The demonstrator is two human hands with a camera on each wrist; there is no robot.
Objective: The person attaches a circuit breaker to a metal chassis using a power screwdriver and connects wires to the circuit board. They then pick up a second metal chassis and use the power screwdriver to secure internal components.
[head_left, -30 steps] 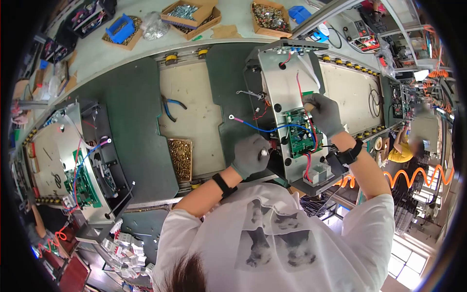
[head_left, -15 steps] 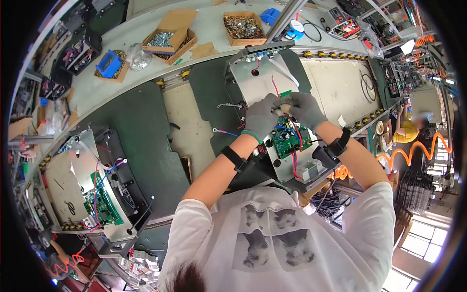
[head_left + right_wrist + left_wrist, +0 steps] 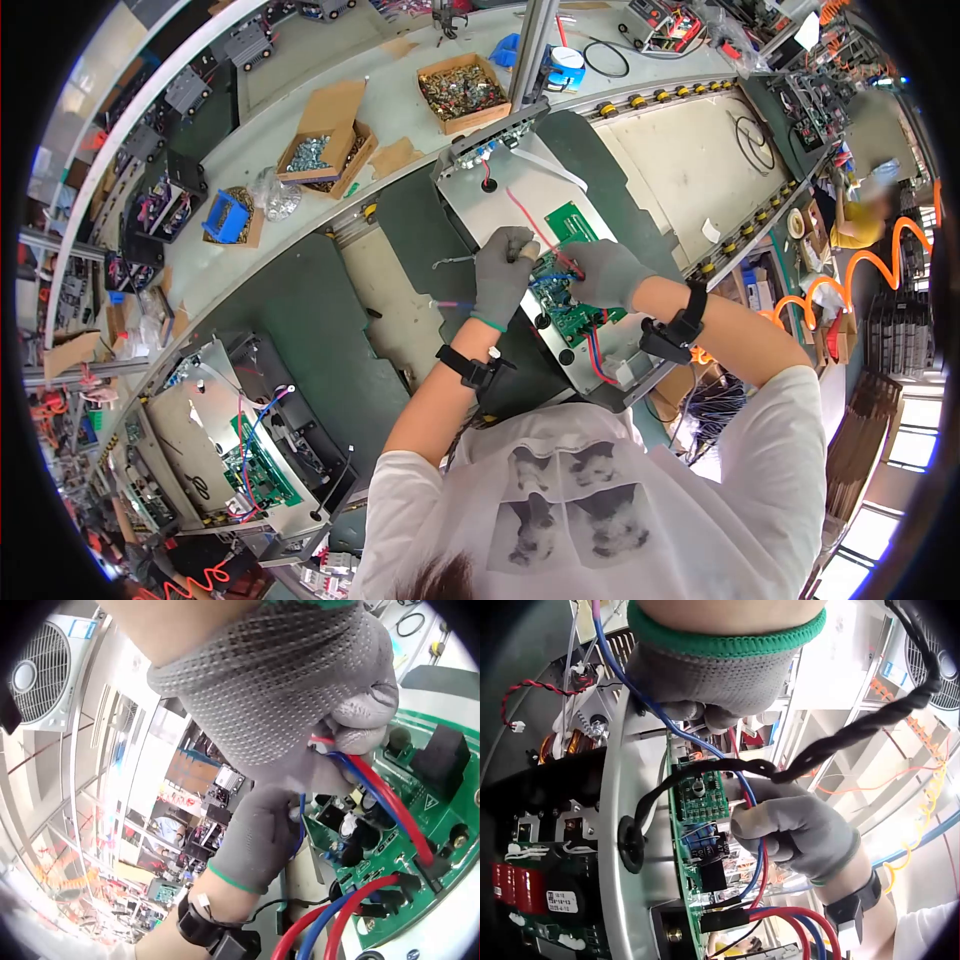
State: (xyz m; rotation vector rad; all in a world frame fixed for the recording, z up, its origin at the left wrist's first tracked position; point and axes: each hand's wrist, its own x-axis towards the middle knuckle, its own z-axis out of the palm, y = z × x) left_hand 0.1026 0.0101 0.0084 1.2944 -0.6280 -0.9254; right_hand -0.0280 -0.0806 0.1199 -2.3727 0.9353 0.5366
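A green circuit board [image 3: 570,222] lies on the metal panel [image 3: 470,200] of an open electronic unit. My right hand [image 3: 612,272], in a grey glove, is over the board. Between its thumb and fingers it pinches a red wire [image 3: 763,874] and a blue wire [image 3: 750,881], as the left wrist view shows. My left hand [image 3: 503,278], also gloved, is at the panel's left side with fingers curled; I cannot tell whether a small thing is inside them. The blue wire's lugged end [image 3: 436,304] sticks out left past this hand. A twisted black cable [image 3: 832,742] crosses the left wrist view.
A similar unit [image 3: 240,440] stands at left on the green-topped line. On the bench behind are boxes of small hardware [image 3: 462,92], a blue bin [image 3: 229,217] and a blue-and-white tub [image 3: 565,72]. An orange coiled hose [image 3: 850,270] hangs at right, near another person [image 3: 855,225].
My left hand rose from beside the panel to meet the right hand, then moved apart to the left. The right hand now pinches the wires lower over the board. The head view has shifted.
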